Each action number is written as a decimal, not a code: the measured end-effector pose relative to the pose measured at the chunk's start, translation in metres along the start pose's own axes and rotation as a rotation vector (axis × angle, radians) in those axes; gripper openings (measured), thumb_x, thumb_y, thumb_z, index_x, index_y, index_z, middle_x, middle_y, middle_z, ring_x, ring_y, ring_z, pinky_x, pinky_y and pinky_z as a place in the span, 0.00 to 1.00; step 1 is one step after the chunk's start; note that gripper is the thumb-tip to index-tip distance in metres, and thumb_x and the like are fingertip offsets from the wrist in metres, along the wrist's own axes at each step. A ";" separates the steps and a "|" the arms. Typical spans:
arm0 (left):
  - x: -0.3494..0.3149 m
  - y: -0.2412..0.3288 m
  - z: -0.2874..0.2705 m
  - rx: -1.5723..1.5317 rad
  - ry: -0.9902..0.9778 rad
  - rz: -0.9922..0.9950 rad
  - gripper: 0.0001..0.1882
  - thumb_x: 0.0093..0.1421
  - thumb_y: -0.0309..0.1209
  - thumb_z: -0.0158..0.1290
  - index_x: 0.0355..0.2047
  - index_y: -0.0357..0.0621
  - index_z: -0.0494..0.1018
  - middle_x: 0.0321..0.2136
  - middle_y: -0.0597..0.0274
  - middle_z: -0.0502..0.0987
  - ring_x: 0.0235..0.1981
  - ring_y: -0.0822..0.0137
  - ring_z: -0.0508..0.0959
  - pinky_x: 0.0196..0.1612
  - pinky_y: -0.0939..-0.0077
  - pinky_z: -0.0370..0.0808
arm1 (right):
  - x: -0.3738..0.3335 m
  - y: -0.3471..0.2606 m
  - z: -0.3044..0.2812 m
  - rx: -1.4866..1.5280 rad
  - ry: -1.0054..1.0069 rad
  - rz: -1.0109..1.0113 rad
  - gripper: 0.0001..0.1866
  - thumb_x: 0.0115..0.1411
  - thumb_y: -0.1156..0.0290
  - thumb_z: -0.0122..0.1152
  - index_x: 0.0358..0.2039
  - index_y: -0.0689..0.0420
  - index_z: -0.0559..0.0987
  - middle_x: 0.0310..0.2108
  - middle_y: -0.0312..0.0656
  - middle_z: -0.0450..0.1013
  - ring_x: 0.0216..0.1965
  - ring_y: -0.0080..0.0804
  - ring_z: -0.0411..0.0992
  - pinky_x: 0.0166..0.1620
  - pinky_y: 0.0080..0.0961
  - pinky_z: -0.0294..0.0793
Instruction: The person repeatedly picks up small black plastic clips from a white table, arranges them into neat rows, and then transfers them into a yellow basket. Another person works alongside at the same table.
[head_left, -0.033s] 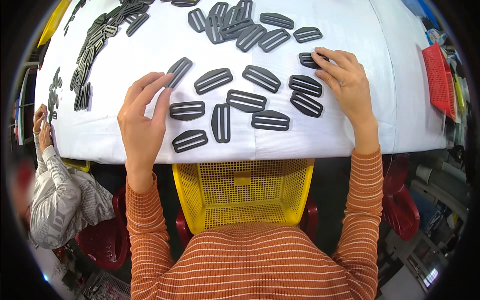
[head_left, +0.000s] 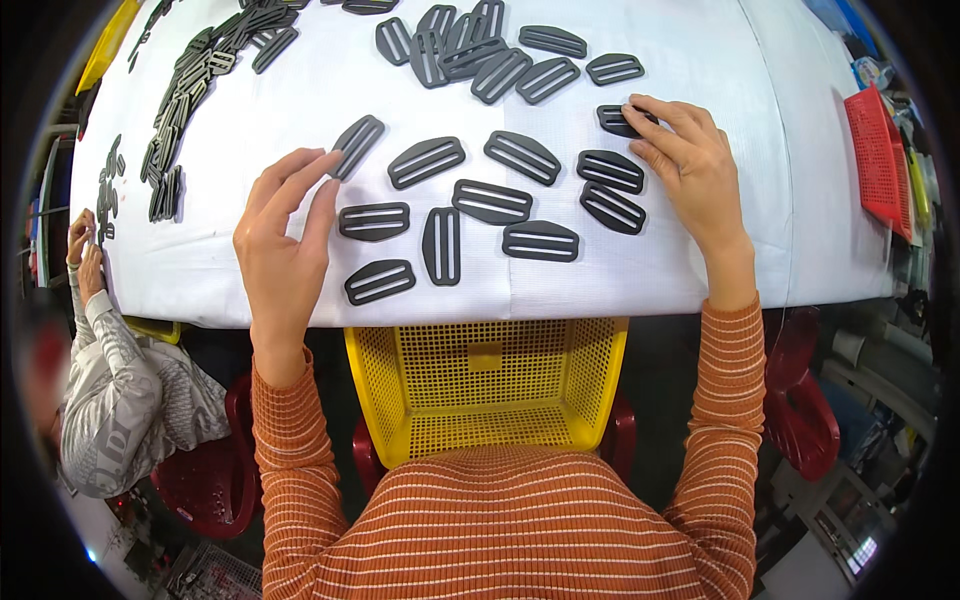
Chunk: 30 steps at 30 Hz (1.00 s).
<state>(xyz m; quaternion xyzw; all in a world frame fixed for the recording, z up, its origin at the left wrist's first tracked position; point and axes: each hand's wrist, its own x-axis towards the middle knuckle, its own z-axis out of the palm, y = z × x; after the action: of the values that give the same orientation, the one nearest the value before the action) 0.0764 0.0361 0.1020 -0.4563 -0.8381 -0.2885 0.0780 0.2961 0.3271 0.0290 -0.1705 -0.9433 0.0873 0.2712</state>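
My left hand [head_left: 285, 225] has its thumb and index finger at the lower end of a dark grey slide buckle [head_left: 358, 145], which tilts up to the right. At the right, my right hand [head_left: 692, 165] pinches another slide buckle [head_left: 613, 121], partly hidden by its fingers. Between the hands, several slide buckles of the same kind lie separately on the white tabletop, such as a middle buckle [head_left: 492, 201] and an upright one [head_left: 441, 246]. Two buckles [head_left: 611, 171] near my right hand lie against each other.
A loose pile of buckles [head_left: 470, 50] lies farther back, and a long heap [head_left: 190, 90] runs along the left. Below the table edge stands a yellow basket [head_left: 375, 385]. A red basket [head_left: 878, 165] is at the right edge. A co-worker [head_left: 140, 400] sits at the left.
My left hand has shifted very slightly to the left, its thumb a little lower. Otherwise everything looks the same.
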 end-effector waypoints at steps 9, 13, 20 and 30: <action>-0.008 0.011 0.003 -0.069 0.018 0.015 0.14 0.58 0.21 0.57 0.45 0.42 0.81 0.43 0.59 0.80 0.43 0.68 0.79 0.41 0.75 0.74 | 0.040 -0.025 0.029 -0.093 0.058 -0.218 0.18 0.62 0.66 0.59 0.53 0.43 0.79 0.55 0.30 0.73 0.59 0.35 0.65 0.61 0.36 0.61; -0.021 0.010 -0.004 -0.046 0.051 0.003 0.13 0.56 0.19 0.58 0.42 0.41 0.81 0.39 0.57 0.80 0.40 0.63 0.79 0.42 0.73 0.75 | 0.037 -0.039 0.014 -0.036 0.134 -0.199 0.14 0.57 0.66 0.65 0.46 0.46 0.83 0.47 0.30 0.76 0.52 0.34 0.69 0.55 0.36 0.65; -0.077 0.000 -0.015 -0.053 -0.006 0.089 0.16 0.50 0.16 0.62 0.41 0.39 0.82 0.36 0.57 0.80 0.37 0.64 0.78 0.40 0.74 0.75 | -0.042 -0.106 -0.015 0.262 -0.010 -0.074 0.17 0.47 0.70 0.72 0.40 0.52 0.84 0.38 0.31 0.76 0.42 0.32 0.71 0.47 0.32 0.65; -0.087 -0.006 -0.006 0.019 -0.049 0.238 0.22 0.44 0.28 0.68 0.44 0.46 0.81 0.39 0.68 0.79 0.38 0.64 0.73 0.41 0.70 0.73 | -0.058 -0.120 0.000 0.077 0.049 -0.085 0.20 0.46 0.70 0.72 0.42 0.52 0.84 0.40 0.32 0.77 0.39 0.30 0.72 0.41 0.28 0.67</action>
<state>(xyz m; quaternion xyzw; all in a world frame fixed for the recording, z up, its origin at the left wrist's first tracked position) 0.1202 -0.0327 0.0703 -0.5587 -0.7824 -0.2581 0.0956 0.3094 0.1948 0.0320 -0.1221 -0.9386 0.1076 0.3041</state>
